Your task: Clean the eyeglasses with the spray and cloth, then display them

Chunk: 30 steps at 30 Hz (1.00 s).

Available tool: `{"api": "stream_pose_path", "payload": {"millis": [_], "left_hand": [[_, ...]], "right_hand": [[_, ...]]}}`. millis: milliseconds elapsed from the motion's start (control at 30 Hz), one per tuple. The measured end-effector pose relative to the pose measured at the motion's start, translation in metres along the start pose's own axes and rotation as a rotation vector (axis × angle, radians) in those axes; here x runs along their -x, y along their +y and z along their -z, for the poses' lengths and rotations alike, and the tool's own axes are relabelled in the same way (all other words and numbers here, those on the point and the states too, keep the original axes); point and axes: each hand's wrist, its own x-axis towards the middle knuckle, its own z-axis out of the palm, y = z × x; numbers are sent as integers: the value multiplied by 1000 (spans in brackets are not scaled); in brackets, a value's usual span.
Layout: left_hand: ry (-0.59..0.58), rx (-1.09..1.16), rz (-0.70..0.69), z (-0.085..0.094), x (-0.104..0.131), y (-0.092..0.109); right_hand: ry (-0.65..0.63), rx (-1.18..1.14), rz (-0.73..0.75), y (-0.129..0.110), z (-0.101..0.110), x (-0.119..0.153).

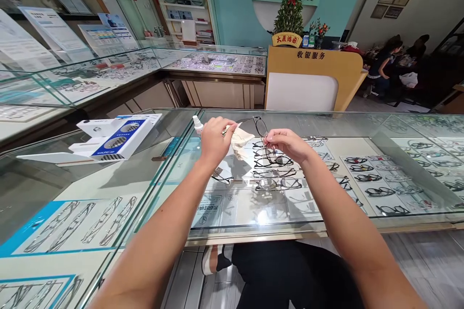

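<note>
Pinched in my left hand [216, 141] is a cream cleaning cloth [240, 142], its loose end hanging down over the glass counter. My right hand [289, 144] grips a pair of dark thin-rimmed eyeglasses [261, 127] by the near side of the frame. One temple of the glasses reaches left toward the cloth; whether my left fingers touch that temple, I cannot tell. Just behind my left hand stands a small white bottle [197, 124], partly hidden by it. Below my hands, several eyeglass frames [278, 184] lie in rows inside the glass display counter [250, 231].
An open white and blue box [121, 141] rests on the glass to the left. More eyeglasses [380, 192] fill the case at right. Beyond the counter are a yellow cashier desk [350, 72] with a plant [289, 14], further display cases, and people [383, 65] at far right.
</note>
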Motion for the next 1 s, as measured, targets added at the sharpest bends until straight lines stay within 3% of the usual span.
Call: {"api": "stream_pose_path", "payload": {"millis": [367, 667, 1000], "left_hand": [[30, -126, -2, -2, 2, -3], [-29, -73, 33, 0, 2, 3], [41, -50, 80, 1, 3, 8]], "right_hand": [[-96, -70, -109, 10, -4, -4], [-75, -199, -31, 9, -7, -1], [-55, -282, 63, 0, -5, 4]]}}
